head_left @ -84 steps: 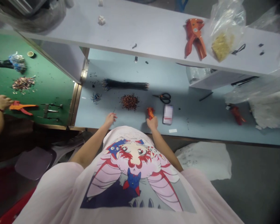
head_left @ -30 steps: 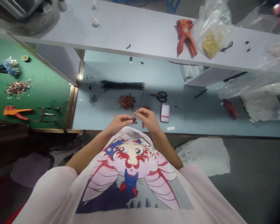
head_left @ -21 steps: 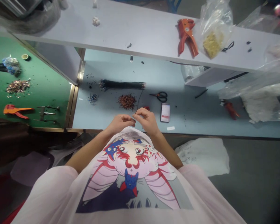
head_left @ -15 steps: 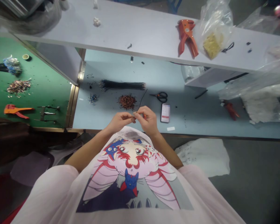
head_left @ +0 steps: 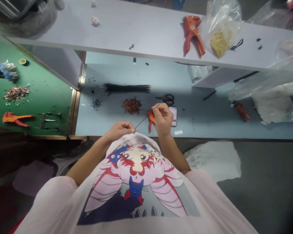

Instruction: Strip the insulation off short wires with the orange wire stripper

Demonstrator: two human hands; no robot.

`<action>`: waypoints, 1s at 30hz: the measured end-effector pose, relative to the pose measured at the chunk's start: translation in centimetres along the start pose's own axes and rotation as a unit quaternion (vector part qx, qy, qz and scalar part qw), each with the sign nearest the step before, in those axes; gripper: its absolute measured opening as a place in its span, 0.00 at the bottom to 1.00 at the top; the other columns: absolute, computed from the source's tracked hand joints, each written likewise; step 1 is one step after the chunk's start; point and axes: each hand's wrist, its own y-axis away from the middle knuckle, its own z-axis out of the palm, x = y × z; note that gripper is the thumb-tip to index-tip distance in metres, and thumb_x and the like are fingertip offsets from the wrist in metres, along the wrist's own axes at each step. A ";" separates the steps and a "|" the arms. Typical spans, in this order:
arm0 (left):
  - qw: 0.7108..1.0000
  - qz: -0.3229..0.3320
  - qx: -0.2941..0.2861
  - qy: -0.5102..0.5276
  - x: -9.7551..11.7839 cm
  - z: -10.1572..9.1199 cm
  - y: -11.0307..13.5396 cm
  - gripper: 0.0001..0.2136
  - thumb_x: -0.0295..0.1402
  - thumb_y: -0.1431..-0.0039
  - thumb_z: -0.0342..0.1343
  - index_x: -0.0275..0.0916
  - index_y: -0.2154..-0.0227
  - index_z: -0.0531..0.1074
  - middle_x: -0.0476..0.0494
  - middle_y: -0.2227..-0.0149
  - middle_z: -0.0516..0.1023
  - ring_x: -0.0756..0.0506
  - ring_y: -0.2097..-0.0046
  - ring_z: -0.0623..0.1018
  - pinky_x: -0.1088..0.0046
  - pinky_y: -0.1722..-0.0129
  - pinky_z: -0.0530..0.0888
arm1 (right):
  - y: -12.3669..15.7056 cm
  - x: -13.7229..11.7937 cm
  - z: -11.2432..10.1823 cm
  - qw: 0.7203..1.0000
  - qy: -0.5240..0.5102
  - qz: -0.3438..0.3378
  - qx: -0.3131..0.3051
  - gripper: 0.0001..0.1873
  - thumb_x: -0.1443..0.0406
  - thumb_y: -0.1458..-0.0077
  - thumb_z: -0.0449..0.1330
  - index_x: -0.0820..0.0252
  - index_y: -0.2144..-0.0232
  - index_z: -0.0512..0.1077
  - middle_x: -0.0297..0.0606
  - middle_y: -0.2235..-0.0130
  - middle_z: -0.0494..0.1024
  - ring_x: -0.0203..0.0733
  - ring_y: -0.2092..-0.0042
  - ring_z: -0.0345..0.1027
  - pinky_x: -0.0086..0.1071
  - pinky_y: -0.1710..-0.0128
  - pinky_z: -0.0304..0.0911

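A thin black wire [head_left: 142, 121] runs slantwise between my two hands. My left hand [head_left: 122, 129] pinches its lower end, just above the front edge of the table. Higher and to the right, my right hand [head_left: 163, 117] grips the wire near its other end, a short tip of which sticks out past the fingers. Beneath and beside my right hand lies an orange and red wire stripper [head_left: 151, 121], partly covered by the hand. Left of it is a pile of small copper-coloured pieces [head_left: 132, 106]. Behind the pile rests a bundle of black wires [head_left: 127, 88].
Scissors [head_left: 168, 99] and a phone [head_left: 174, 116] lie by my right hand, which partly hides the phone. A raised white shelf [head_left: 148, 35] crosses the back, holding another orange hand tool [head_left: 192, 35] and a plastic bag [head_left: 221, 42]. A metal-edged divider [head_left: 75, 107] borders the green mat [head_left: 41, 97].
My hands have drawn apart, the right one moving up and to the right. The wire now stretches between them. More of the wire stripper on the table shows. The view has shifted slightly.
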 end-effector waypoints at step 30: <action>0.945 -0.085 0.220 -0.227 -10.0 -4.7 -2.6 0.14 0.42 0.46 0.53 0.38 0.65 0.76 0.43 0.63 0.79 0.45 0.61 0.76 0.71 0.60 0.71 | 1.0 0.4 -1.7 0.988 0.015 0.078 -0.135 0.05 0.64 0.49 0.61 0.59 0.75 0.72 0.33 0.71 0.70 0.35 0.68 0.63 0.31 0.67 0.59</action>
